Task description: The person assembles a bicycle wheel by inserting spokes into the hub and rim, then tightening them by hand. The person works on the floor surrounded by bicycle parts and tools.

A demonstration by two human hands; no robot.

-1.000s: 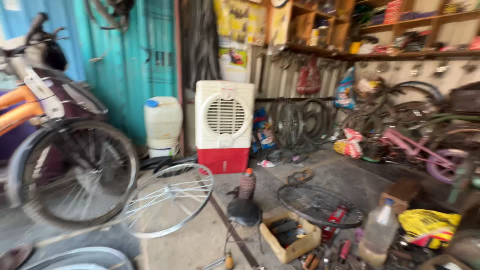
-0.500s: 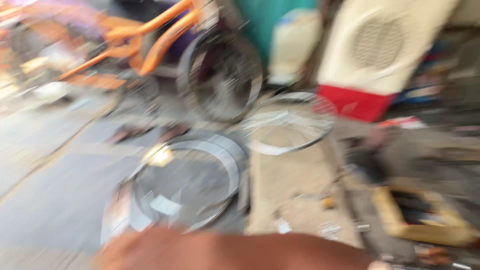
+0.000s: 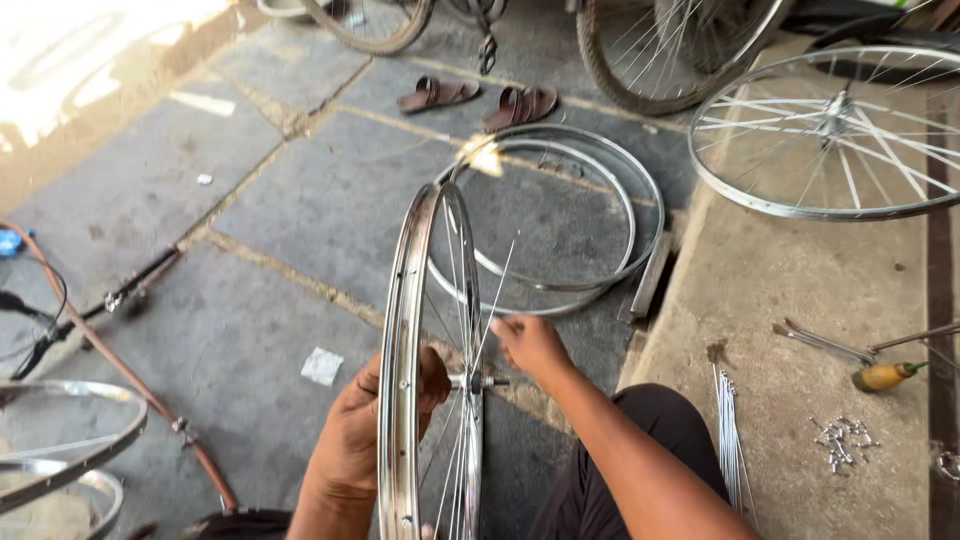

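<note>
Upright chrome spoked bicycle wheel [image 3: 425,380] stands on the stone floor between the knees. Left hand [image 3: 365,425] is closed around its rim and spokes near the hub. Right hand [image 3: 530,345] pinches a thin steel spoke [image 3: 492,305]. Beyond lie two bare chrome rims [image 3: 560,215], then brown sandals [image 3: 478,100]. Loose spokes [image 3: 728,440] lie right.

Floor [image 3: 250,200]: grey stone slabs, with a raised concrete step [image 3: 800,300] at the right. On the slabs lay two bare rims [image 3: 610,262], nested; a pair of brown sandals [image 3: 478,98]; a paper scrap [image 3: 322,366]; a reddish hose [image 3: 120,365]. On the step lay a spoked wheel [image 3: 835,130], loose spokes [image 3: 728,440], spoke nipples [image 3: 842,440] and a wooden-handled tool [image 3: 885,376].
</note>
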